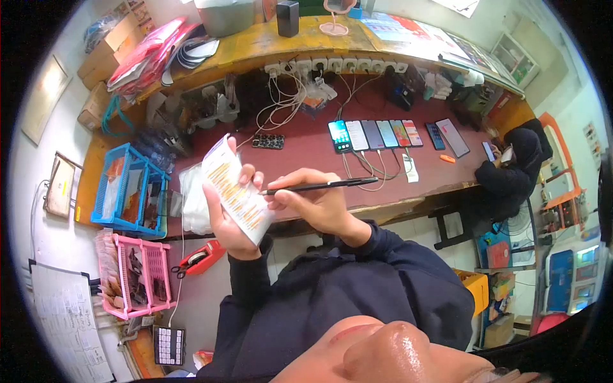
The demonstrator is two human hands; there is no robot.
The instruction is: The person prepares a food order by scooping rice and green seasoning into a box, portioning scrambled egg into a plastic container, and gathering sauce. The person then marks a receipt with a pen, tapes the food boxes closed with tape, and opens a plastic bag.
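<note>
My left hand is closed around a small notepad, held up over the desk's front edge. Rows of orange highlighting run down its page; the writing is too small to read. In my right hand a black pen is gripped between thumb and fingers. Its tip end is at the right side of the page; whether it touches the paper I cannot tell. Beyond my hands, a row of several lit smartphones lies on the dark red desk, with white cables running to them.
A patterned black phone lies behind the notepad. Blue baskets, a pink basket, a red tape dispenser and a calculator are on the left. Power sockets line the back. At right sits another person holding a phone.
</note>
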